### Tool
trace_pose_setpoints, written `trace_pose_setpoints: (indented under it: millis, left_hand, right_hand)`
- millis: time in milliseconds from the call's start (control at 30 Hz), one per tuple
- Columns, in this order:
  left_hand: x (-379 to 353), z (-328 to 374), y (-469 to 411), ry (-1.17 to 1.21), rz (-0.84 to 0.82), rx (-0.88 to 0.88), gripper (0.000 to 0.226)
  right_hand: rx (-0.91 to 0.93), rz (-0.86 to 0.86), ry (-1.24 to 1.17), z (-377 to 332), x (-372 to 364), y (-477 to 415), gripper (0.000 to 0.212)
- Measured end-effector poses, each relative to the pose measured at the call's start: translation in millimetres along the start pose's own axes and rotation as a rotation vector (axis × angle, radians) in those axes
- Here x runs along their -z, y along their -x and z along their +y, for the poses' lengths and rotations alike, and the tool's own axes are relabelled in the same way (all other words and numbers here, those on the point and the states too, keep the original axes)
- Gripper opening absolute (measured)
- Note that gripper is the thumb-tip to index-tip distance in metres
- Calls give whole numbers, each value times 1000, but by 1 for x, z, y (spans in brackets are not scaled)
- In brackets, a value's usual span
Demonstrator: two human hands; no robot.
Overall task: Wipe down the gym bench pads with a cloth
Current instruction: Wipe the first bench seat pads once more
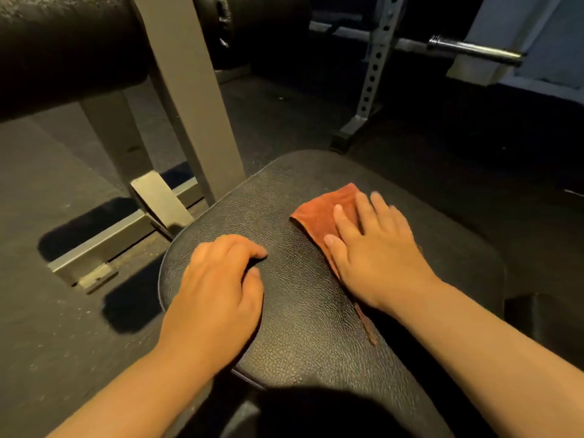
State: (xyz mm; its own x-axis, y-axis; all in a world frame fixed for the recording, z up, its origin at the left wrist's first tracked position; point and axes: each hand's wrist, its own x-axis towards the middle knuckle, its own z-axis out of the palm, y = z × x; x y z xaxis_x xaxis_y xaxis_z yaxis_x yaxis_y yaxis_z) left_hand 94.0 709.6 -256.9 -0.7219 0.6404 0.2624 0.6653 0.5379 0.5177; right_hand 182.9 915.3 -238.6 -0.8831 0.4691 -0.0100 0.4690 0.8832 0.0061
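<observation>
A black textured seat pad (284, 197) fills the middle of the view. An orange cloth (322, 213) lies flat on its right half. My right hand (373, 251) presses on the cloth with straight, spread fingers and covers most of it; a strip of cloth trails out under my wrist. My left hand (218, 289) rests on the pad's left part with fingers bent, fingertips touching the pad, holding nothing. A second black pad (63, 49), a thick roll, hangs at the upper left.
Grey steel frame legs (189, 99) rise left of the seat pad, with a base bar (104, 245) on the dark rubber floor. A perforated rack upright (376, 61) and a barbell sleeve (474, 52) stand at the back right.
</observation>
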Motion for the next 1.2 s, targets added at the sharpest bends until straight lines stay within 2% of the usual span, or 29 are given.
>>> trace_pose_setpoints:
  millis: [100, 200, 267, 333, 367, 400, 467, 533, 567, 633, 700, 767, 800, 900, 933, 1000, 1100, 1133, 1200]
  left_hand:
    - [-1, 5, 1, -23, 31, 36, 20]
    - [-1, 4, 5, -65, 43, -9, 20]
    - [-2, 3, 7, -99, 52, -43, 23]
    - [-2, 4, 8, -136, 47, -57, 28]
    - [-3, 5, 8, -158, 40, -61, 29]
    - [-4, 6, 8, -179, 32, -66, 30]
    - [-6, 7, 6, -222, 24, -74, 37]
    - [-8, 7, 3, -238, 46, -84, 36]
    - [-9, 7, 1, -231, 63, -89, 34]
    - [-10, 8, 0, -221, 89, -117, 33]
    - [-11, 8, -3, -205, 81, -158, 41]
    - [-14, 10, -7, -168, 41, -148, 36]
    - [-17, 11, -10, -154, 23, -135, 32]
    - [-24, 14, -25, -148, -33, -117, 37]
    - [-24, 15, -32, -150, -53, -111, 39]
    - [-25, 18, -42, -159, -81, -103, 40]
    - [-27, 22, -44, -216, -73, -116, 45]
    - [-28, 23, -41, -255, -82, -116, 46]
    - [-30, 22, -38, -321, -63, -99, 46]
  right_hand:
    - [187, -39, -180, -26, -4, 10, 62]
    - [362, -67, -210, -28, -2, 47, 66]
    - [300, -68, -169, 2, -6, 44, 74]
    - [69, 6, -131, 31, -9, 26, 83]
    - [-46, 21, -110, 35, -8, 19, 82]
    - [-83, 18, -102, 27, -8, 18, 77]
    - [72, -3, -154, -4, -13, 36, 66]
    - [285, -58, -235, -30, -6, 71, 62]
    - [332, -91, -266, -26, -3, 80, 61]
    - [272, -113, -266, 10, -4, 70, 64]
    - [52, -34, -164, 51, -10, 40, 76]
    - [-141, -27, -79, 50, -8, 21, 73]
    - [-109, -39, -93, 34, -9, 19, 66]
    - [239, -72, -213, -16, -3, 38, 57]
    - [287, -75, -254, -13, 0, 36, 53]
    - [234, -122, -288, 20, 4, 8, 50]
    - [-5, -74, -144, 50, 3, -29, 55]
    - [-5, -82, -126, 39, 1, -29, 55]
    - [185, -79, -163, 3, -6, -20, 59]
